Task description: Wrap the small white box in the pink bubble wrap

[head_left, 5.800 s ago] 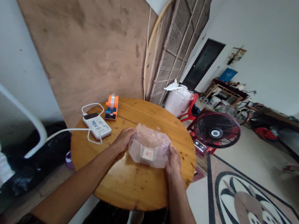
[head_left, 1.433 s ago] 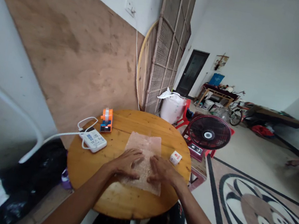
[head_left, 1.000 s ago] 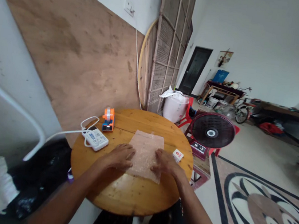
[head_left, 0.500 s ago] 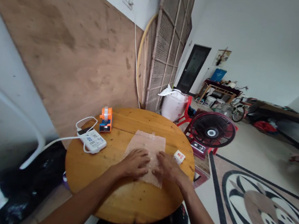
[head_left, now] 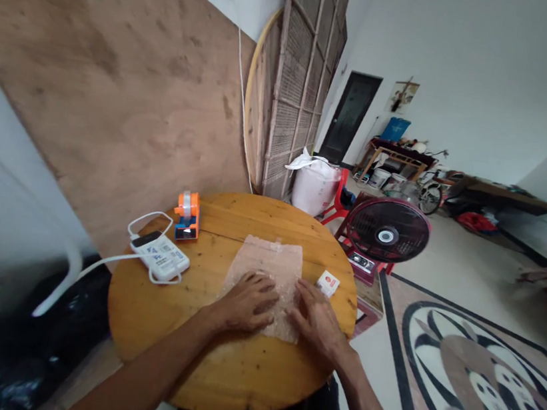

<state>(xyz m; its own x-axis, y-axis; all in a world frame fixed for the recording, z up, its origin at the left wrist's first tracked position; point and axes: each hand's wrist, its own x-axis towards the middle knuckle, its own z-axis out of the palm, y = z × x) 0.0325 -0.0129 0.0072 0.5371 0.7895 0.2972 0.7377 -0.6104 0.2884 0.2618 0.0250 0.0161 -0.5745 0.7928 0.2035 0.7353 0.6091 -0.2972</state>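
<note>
A sheet of clear bubble wrap (head_left: 271, 258) lies flat on the round wooden table (head_left: 214, 385), with a small strip of what looks like tape near its far edge. My left hand (head_left: 249, 301) rests on its left and middle part, fingers stretched out. On its right edge lies my right hand (head_left: 315, 315), also with fingers spread. Just beyond the right hand sits a small white box (head_left: 328, 283) with a red mark. Parts of the sheet are hidden under both hands.
An orange and blue tape dispenser (head_left: 188, 216) stands at the table's far left. Near it lies a white power bank (head_left: 165, 259) with a cable. To the right, beyond the table edge, is a dark red fan (head_left: 385, 236). A white sack (head_left: 313, 187) stands behind the table.
The right hand has shifted slightly right, toward the sheet's right edge. The left hand stays almost in place on the sheet. The camera view has moved a little.
</note>
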